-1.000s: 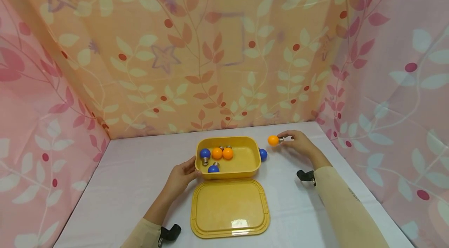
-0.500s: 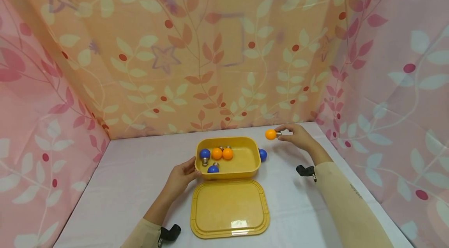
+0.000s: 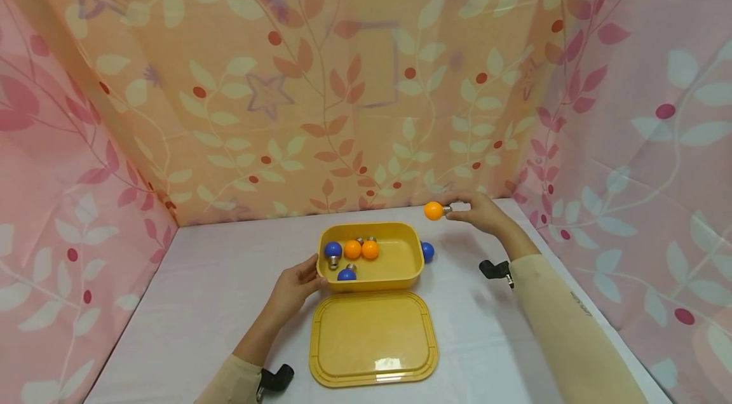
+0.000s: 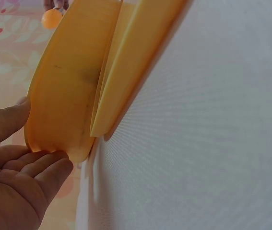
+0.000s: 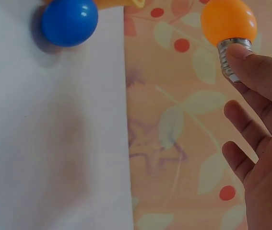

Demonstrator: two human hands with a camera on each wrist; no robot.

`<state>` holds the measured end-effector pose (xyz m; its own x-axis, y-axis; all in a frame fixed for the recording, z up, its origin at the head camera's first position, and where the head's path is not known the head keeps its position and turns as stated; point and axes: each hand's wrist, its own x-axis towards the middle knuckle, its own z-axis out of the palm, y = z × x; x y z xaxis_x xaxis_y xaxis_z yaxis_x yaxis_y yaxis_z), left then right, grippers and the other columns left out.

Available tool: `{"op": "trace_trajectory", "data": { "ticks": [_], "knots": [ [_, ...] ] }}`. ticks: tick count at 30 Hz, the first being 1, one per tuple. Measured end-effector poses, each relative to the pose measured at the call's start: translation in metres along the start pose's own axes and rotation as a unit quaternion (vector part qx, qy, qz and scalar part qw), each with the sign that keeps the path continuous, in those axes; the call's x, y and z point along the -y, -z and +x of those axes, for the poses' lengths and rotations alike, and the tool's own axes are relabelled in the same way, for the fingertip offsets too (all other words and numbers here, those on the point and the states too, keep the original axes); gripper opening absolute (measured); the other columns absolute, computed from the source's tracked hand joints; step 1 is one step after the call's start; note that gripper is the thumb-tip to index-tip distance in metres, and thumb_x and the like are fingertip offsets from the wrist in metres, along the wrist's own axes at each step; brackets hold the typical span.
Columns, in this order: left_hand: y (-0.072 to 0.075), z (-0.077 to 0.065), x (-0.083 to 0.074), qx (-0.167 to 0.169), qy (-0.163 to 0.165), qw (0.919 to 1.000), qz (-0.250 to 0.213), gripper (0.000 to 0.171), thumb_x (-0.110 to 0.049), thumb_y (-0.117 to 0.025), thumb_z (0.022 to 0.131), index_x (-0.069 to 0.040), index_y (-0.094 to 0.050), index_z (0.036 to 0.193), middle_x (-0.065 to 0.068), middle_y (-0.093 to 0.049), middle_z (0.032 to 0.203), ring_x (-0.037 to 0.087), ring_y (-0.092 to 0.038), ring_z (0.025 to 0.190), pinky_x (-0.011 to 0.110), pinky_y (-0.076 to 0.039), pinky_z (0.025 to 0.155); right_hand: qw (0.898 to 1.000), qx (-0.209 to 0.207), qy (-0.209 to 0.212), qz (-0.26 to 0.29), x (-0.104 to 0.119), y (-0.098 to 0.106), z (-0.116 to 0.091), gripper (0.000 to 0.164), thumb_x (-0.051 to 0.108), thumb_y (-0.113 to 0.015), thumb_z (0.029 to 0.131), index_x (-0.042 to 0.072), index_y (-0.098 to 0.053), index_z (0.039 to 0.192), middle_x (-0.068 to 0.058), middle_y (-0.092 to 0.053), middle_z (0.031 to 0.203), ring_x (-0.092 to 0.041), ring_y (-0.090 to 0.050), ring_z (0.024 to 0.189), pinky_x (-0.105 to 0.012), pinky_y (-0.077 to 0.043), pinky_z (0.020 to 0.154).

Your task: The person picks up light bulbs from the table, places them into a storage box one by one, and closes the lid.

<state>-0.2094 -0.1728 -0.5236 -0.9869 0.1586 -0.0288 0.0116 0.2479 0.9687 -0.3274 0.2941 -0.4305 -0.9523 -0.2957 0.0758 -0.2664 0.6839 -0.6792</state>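
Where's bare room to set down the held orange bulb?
In the box, right part, between the two orange bulbs and the right wall. On the white tabletop: left of the left hand, and between the lid and right sleeve. Crowded: the box's left part, where two blue bulbs also lie, and just outside its right wall, by a third blue bulb.

Round orange bulb (image 5: 228,21): smooth, plastic-looking globe; ribbed silver metal screw base (image 5: 223,58). Round blue bulb (image 5: 70,21): smooth, glossy, bright highlights. Yellow rectangular plastic box (image 3: 400,261): smooth, semi-gloss. Flat yellow plastic lid (image 3: 373,334): shiny, ridged rim, white glare near front edge. White cloth-covered desk (image 3: 171,309): matt, fine woven texture. Floral-print orange fabric backdrop (image 3: 343,74): matt, lightly creased. Beige cloth sleeve (image 3: 566,321): matt.
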Motion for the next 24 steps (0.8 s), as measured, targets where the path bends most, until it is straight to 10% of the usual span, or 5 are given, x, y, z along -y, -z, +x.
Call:
{"op": "trace_trajectory", "data": {
  "ticks": [24],
  "knots": [
    [0.001,0.0,0.001,0.003,-0.005,1.0,-0.003,0.07,-0.011,-0.076,0.094,-0.01,-0.044,0.156,0.015,-0.049,0.155,0.029,-0.056,0.136,0.029,-0.055,0.099,0.995,0.033,0.093,-0.024,0.061,-0.001,0.018,0.025,0.029,-0.083,0.088,0.028,-0.078,0.113,0.004,-0.07,0.119,-0.026,-0.054,0.119,-0.061,-0.045,0.108]
  ]
}}
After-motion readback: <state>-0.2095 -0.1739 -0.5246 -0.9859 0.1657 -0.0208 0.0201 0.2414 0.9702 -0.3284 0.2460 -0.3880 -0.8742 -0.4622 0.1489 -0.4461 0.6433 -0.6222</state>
